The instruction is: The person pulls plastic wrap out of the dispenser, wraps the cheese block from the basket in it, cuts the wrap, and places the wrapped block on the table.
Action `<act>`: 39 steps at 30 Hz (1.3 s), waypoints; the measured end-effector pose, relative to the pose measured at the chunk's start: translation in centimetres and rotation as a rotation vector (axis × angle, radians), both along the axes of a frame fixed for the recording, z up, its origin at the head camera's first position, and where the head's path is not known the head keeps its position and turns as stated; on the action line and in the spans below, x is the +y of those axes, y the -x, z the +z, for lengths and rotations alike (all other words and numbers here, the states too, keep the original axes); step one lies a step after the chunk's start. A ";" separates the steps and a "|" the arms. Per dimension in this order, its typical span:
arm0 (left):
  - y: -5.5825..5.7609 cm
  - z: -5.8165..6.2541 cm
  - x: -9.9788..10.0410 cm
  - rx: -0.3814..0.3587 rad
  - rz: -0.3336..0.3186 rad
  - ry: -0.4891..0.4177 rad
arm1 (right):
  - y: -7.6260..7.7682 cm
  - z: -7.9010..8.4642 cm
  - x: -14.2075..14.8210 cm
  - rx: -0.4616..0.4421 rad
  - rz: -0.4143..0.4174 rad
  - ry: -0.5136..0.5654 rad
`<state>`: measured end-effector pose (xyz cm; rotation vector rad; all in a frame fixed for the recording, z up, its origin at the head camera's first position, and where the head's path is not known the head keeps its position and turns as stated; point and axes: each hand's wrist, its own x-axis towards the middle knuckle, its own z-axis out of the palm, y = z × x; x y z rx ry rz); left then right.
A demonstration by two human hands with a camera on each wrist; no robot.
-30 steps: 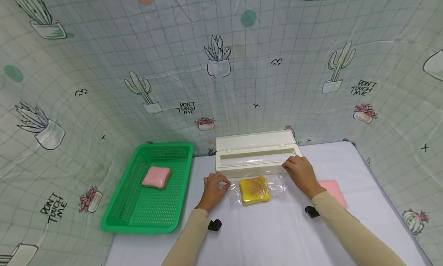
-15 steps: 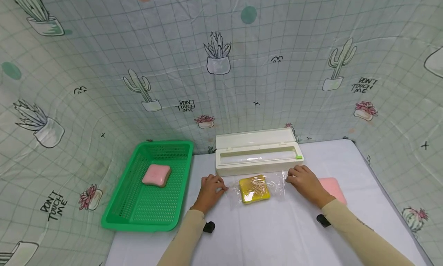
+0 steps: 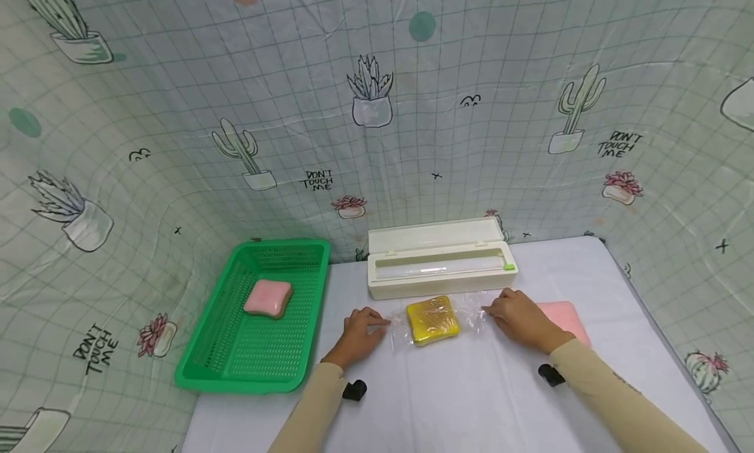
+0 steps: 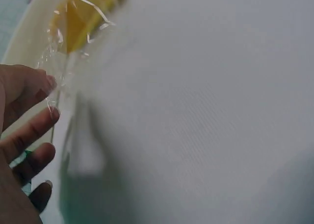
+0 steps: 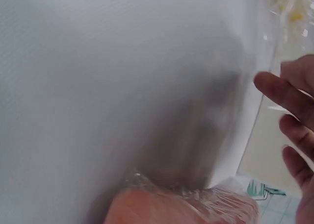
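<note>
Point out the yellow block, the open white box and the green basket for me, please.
Yellow block (image 3: 432, 322): head view, middle of its top face.
White box (image 3: 442, 287): head view, its front wall.
Green basket (image 3: 262, 358): head view, bare part of its floor.

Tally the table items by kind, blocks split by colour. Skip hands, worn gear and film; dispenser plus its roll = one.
Pink blocks: 2
Yellow block: 1
Green plastic basket: 1
White film dispenser: 1
Total: 5
</note>
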<state>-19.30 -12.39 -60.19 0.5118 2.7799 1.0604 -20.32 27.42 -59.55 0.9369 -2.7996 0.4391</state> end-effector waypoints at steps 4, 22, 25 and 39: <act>0.3 0.2 0.0 -0.089 0.140 -0.204 | 0.2 0.6 0.5 -0.140 -0.117 0.093; -2.7 1.2 9.3 0.454 -0.039 0.649 | -1.5 0.9 -7.6 0.114 0.125 -0.035; -2.9 0.6 9.4 0.495 -0.025 0.684 | -1.6 0.1 -8.0 0.131 0.121 -0.072; -2.8 0.6 8.1 0.555 -0.125 0.705 | -2.9 -0.5 -10.4 0.239 0.064 -0.093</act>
